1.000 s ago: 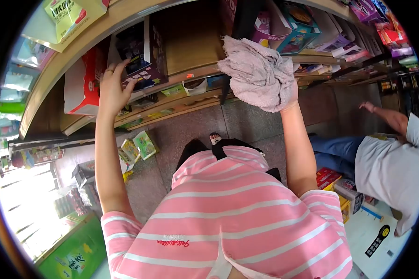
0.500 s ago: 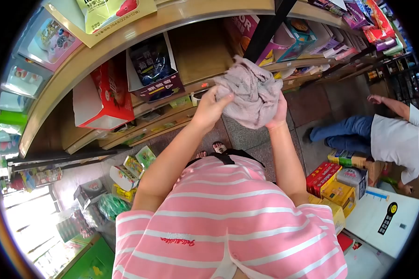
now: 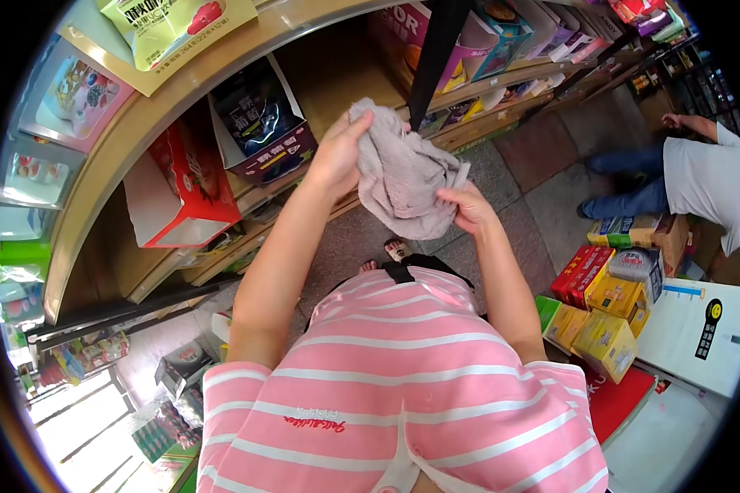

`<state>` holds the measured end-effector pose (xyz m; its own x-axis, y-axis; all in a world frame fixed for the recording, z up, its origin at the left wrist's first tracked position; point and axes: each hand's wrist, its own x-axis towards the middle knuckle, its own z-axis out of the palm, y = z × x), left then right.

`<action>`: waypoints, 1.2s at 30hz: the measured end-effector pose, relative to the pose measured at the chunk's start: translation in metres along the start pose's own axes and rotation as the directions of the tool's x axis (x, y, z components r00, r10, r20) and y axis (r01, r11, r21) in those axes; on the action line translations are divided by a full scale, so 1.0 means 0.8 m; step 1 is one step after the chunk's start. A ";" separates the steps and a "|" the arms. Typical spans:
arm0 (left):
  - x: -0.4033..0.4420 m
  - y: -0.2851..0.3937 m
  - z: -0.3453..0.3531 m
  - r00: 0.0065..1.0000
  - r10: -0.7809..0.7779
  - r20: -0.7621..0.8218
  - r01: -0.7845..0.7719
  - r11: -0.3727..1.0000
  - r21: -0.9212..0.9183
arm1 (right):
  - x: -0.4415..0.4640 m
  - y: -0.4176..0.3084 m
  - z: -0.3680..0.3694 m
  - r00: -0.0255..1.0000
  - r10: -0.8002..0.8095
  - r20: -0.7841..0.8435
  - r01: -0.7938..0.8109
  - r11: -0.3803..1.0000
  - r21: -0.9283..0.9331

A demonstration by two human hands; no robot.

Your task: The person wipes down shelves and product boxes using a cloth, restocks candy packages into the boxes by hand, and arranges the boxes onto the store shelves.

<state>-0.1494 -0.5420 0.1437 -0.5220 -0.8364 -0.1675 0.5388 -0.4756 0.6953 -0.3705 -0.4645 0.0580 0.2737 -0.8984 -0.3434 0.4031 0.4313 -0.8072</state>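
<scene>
A greyish-pink terry cloth [image 3: 403,168] is held up before the shelves, its long axis slanting from a bunched end at upper left to a looser one at lower right. The left hand [image 3: 335,160] grips the upper end; the right hand [image 3: 471,209] pinches the right edge, thumb and fingers closed on it. Along the wooden shelf [image 3: 329,74] I see a red carton [image 3: 196,220], then a purple display box [image 3: 275,156], then a black post [image 3: 436,62]. Farther right, past the floor tiles [image 3: 543,152], stacked cartons [image 3: 584,275] stand near a person in a white shirt [image 3: 707,172]. The left fingers are mostly behind the cloth, the carton's print is hard to read, and the white-shirted person is cut off at the right.
</scene>
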 end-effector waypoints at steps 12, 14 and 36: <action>-0.004 -0.004 -0.003 0.965 0.066 -0.255 -0.009 0.976 0.219 | -0.006 -0.019 0.006 0.995 -0.081 -0.058 0.099 0.879 0.466; -0.005 -0.016 -0.015 0.958 -0.035 -0.285 0.095 0.975 0.201 | -0.005 -0.022 0.002 0.991 -0.123 -0.045 0.127 0.819 0.559; 0.014 -0.035 -0.007 0.996 0.088 0.003 -0.074 0.825 0.560 | -0.020 0.008 -0.015 0.969 0.118 -0.216 -0.087 0.985 0.146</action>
<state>-0.1671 -0.5398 0.1183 -0.4746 -0.8740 -0.1038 0.1128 -0.1774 0.9777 -0.3828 -0.4483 0.0524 0.1243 -0.8378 -0.5317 0.5008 0.5155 -0.6953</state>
